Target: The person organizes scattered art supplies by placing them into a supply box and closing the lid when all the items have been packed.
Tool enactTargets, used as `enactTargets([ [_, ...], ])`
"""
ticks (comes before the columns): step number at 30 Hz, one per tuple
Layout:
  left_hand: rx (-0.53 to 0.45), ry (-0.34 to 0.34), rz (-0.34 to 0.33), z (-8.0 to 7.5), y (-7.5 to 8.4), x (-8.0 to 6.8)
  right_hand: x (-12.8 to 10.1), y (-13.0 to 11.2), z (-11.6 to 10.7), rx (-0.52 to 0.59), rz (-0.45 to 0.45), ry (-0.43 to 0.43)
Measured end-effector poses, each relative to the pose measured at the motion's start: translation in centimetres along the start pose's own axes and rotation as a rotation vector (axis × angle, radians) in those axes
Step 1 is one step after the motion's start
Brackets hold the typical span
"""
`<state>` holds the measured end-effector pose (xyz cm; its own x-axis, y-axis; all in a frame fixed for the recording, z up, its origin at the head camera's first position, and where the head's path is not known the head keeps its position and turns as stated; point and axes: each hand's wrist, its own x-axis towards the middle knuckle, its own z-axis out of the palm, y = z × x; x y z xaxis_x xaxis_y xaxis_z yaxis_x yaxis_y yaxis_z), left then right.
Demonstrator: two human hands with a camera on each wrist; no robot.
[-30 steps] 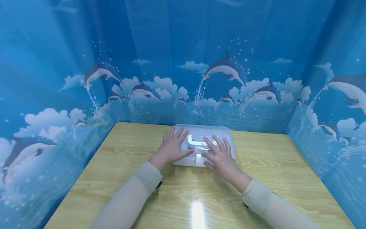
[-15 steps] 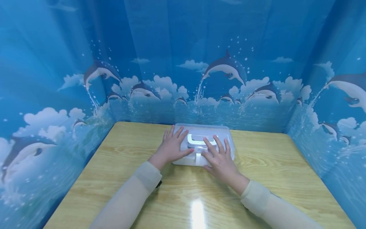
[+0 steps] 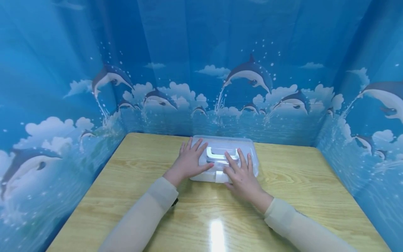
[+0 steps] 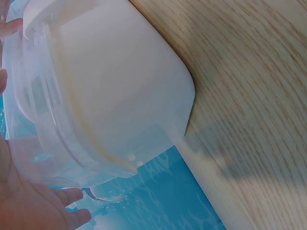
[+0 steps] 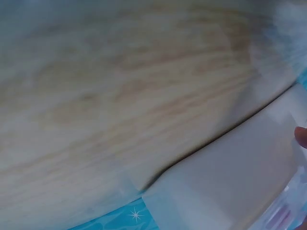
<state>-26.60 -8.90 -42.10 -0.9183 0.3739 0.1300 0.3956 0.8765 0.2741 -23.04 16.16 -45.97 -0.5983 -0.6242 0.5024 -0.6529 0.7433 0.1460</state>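
A clear-lidded plastic storage box with a white handle and a white front latch sits at the table's far edge. My left hand rests on the left of its lid, fingers spread, thumb reaching towards the latch. In the left wrist view, the left hand's fingers extend past the lid's side. My right hand lies over the lid's front right, fingers extended near the handle, thumb low at the front wall. The right wrist view shows one fingertip at that wall. The lid looks down on the box.
The box stands on a wood-grain table, with table surface to its left, right and front. A blue dolphin-print curtain hangs behind and along both sides. Light glares off the table near the front.
My right hand has shifted slightly left, its thumb lower against the box front. More of the latch's right side shows. The left hand and the box stay put.
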Motion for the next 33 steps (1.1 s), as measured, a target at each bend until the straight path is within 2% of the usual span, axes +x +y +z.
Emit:
enactTargets([
  [15, -0.003, -0.015, -0.007, -0.35, 0.25, 0.14, 0.01, 0.26, 0.13, -0.14, -0.103, -0.043],
  [26, 0.0, -0.02, -0.004, -0.41, 0.18, 0.22, -0.2, 0.26, 0.42, -0.158, -0.152, -0.028],
  [33, -0.003, -0.018, -0.004, -0.45, 0.2, 0.05, -0.12, 0.3, 0.71, -0.189, -0.211, 0.01],
])
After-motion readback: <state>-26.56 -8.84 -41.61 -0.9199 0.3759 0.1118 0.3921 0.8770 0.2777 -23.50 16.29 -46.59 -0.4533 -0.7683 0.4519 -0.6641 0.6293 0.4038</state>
